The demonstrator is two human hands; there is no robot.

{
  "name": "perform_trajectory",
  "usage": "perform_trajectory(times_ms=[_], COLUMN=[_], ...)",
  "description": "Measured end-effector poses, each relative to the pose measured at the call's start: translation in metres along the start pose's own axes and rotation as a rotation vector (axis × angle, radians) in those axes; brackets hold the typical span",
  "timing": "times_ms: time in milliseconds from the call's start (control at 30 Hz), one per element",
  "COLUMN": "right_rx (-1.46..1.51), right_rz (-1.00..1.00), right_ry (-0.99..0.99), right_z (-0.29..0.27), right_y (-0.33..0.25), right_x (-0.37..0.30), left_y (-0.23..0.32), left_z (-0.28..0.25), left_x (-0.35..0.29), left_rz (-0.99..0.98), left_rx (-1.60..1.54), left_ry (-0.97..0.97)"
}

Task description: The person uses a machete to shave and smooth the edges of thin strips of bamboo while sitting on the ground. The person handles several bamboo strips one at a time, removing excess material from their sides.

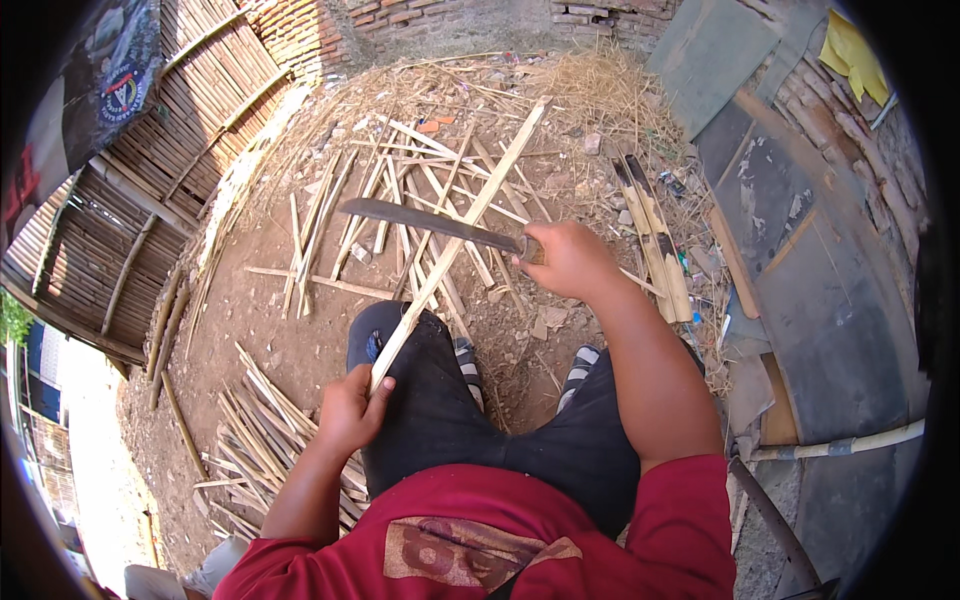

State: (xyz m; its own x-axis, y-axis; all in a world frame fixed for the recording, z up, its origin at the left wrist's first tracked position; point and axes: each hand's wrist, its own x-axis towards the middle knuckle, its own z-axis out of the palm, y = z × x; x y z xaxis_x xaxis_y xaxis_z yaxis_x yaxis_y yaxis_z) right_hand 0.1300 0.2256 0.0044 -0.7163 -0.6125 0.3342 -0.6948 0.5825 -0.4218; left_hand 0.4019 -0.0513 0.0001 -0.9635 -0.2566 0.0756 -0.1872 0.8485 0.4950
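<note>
My left hand [352,408] is closed round the near end of a long, pale bamboo strip [487,193], just beside my left knee. The strip slants up and away to the right, over the ground. In my right hand [570,260] is the handle of a machete [430,222] with a long dark blade. That blade points left and crosses the strip about midway along; whether it bites into the strip or only rests against it, I cannot tell.
Loose split strips [400,180] lie scattered on the dirt ahead. A pile of strips [255,445] is at my left. Split bamboo pieces [655,240] lie to the right, near leaning dark panels [810,270]. A woven bamboo wall [190,130] stands left, a brick wall [400,25] at the back.
</note>
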Motion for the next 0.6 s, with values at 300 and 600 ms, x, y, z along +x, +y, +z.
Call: perform_trajectory(times_ms=[300,600], right_rx=[0.096,-0.125], right_rz=[0.085,-0.212], right_ry=[-0.069,-0.168], right_z=[-0.014,-0.001], right_y=[-0.002,-0.043], right_x=[0.005,-0.003], left_y=[-0.001,-0.001], left_z=[0.0,0.007], left_x=[-0.001,0.0], left_rz=[0.026,0.039], left_rx=[0.042,0.063], left_ry=[0.024,0.022])
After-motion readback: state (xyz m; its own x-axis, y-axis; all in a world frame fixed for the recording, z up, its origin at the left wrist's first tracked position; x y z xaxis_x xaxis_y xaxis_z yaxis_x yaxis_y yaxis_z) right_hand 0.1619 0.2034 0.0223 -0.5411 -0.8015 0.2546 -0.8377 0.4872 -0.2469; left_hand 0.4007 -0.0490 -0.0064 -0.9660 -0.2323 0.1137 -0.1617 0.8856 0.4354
